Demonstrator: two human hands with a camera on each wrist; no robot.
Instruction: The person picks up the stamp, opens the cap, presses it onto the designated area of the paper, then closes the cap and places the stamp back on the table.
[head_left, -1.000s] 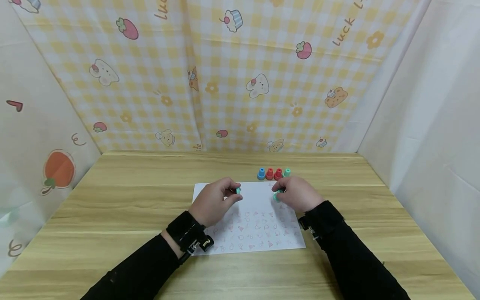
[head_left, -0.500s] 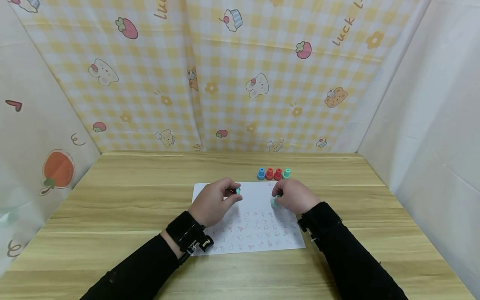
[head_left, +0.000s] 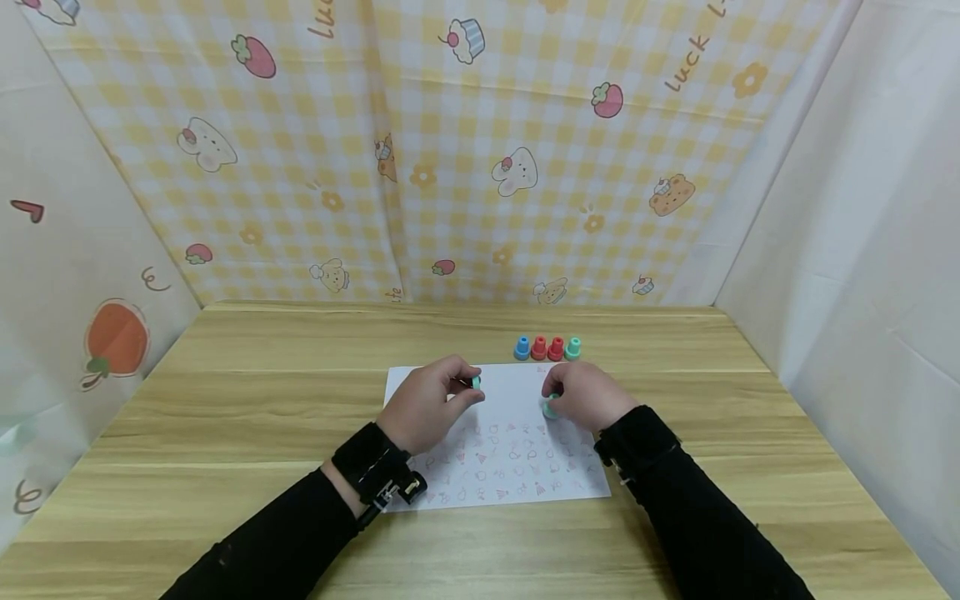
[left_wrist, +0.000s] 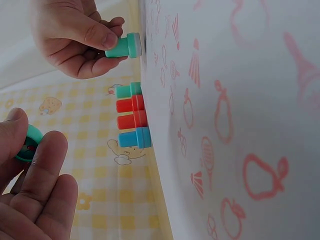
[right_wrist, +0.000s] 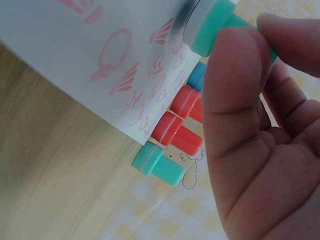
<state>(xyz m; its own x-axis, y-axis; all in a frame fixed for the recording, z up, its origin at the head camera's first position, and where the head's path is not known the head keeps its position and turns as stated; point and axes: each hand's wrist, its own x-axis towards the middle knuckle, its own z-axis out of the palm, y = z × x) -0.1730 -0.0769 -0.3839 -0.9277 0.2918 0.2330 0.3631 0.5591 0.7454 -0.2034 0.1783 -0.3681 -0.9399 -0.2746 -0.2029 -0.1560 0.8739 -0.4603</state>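
Observation:
My right hand (head_left: 596, 396) pinches a green toy stamp (left_wrist: 120, 47) between thumb and fingers. Its pale end faces the white paper (head_left: 513, 400), very close to the surface; whether it touches I cannot tell. Rows of small pink stamped pictures cover the nearer part of that sheet, rackets and fruit among them. Over the left part of the paper, my left hand (head_left: 427, 404) holds a small green cap (left_wrist: 34, 135) between thumb and fingers. The cap's hollow side shows dark in the left wrist view, and fingers hide part of it.
Behind the paper's far edge stand a blue stamp (head_left: 522, 348), two red stamps (head_left: 539, 348) and another green stamp (head_left: 573, 347) in a row. The wooden table (head_left: 247, 400) meets a checked cloth (head_left: 465, 225) at the back, with white cloth on both sides.
My right hand has come slightly toward me with the green stamp, from the paper's far part to just beyond the printed rows. The left hand stays in place.

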